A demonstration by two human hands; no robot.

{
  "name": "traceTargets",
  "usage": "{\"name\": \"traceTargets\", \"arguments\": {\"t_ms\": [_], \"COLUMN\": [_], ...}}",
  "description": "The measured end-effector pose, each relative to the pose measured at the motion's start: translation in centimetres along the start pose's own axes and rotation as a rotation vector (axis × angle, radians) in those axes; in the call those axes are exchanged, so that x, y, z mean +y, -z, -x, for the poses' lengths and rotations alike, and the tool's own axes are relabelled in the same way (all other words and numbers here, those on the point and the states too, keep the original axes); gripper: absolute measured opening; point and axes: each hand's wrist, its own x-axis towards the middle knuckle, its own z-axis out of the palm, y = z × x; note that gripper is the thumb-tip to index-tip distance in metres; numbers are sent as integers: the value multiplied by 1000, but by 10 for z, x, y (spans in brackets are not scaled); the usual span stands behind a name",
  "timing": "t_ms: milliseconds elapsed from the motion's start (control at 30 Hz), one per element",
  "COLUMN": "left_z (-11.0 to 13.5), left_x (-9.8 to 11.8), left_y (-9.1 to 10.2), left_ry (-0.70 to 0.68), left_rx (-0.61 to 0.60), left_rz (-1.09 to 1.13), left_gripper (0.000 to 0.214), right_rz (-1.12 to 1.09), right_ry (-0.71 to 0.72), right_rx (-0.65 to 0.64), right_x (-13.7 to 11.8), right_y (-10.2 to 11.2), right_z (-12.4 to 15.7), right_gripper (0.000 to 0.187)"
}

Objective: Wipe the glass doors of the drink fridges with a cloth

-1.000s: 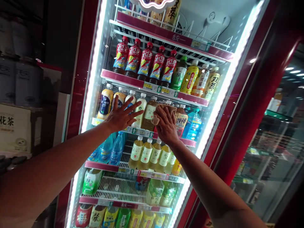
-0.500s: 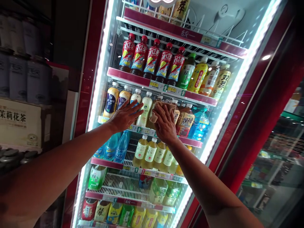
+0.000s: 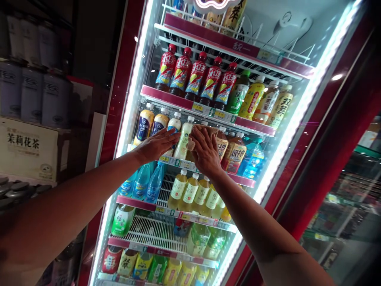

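Observation:
My right hand (image 3: 206, 151) lies flat with its fingers over a brown cloth (image 3: 210, 130), which it presses against what looks like the glass front of a drinks fridge. Behind the cloth, bottles on the middle shelf are partly hidden. To its left, my left hand (image 3: 157, 146) is open and empty, fingers stretched to the right in front of bottles with dark blue labels (image 3: 159, 124). Whether its fingertips touch the glass I cannot tell. A pale green bottle (image 3: 184, 139) shows between both hands.
Red-labelled bottles (image 3: 196, 77) line the shelf above; pale yellow bottles (image 3: 189, 190) stand below. A bright light strip (image 3: 131, 99) edges the fridge's left side. Boxes (image 3: 28, 147) and grey canisters (image 3: 56, 99) are stacked at left. A glass-shelved cabinet (image 3: 342, 190) stands at right.
The view has tilted slightly, so the upper shelves appear further right. My left hand's fingers are closer together and flatter. The right hand and cloth stay at nearly the same spot.

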Motion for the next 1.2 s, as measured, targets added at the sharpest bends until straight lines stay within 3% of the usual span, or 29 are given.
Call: {"name": "traceTargets", "arguments": {"t_ms": [133, 300, 400, 500, 600, 700, 833, 933, 1100, 1200], "left_z": [-2, 3, 13, 22, 28, 33, 39, 46, 54, 55], "left_x": [-4, -4, -6, -10, -13, -11, -5, -3, -3, -4], "left_y": [5, 19, 29, 34, 32, 28, 24, 23, 19, 20], "left_ry": [-10, 1, 3, 17, 118, 212, 238, 246, 262, 269], "left_rx": [-26, -95, -124, -144, -101, -83, -98, -79, -33, -51], "left_rz": [9, 21, 8, -25, -101, -142, -141, -145, -153, -140], "left_gripper": [43, 41, 45, 58, 72, 84, 93, 100, 103, 107], "right_rz": [6, -7, -3, -3, 4, 5, -6, -9, 1, -4], "right_ry": [-51, -49, -4, -8, -56, -81, -1, 35, -60, -89], "right_rx": [56, 69, 39, 20, 35, 37, -26, -52, 0, 32], "right_x": [2, -15, -18, -13, -14, -26, -44, -45, -46, -57], "right_y": [-1, -14, -14, -8, -7, -13, -20, -18, -19, -28], "right_z": [-20, -6, -2, -16, -34, -33, -16, -20, -45, -42], "right_gripper": [56, 59, 57, 55, 53, 54, 56, 56, 57, 57]}}
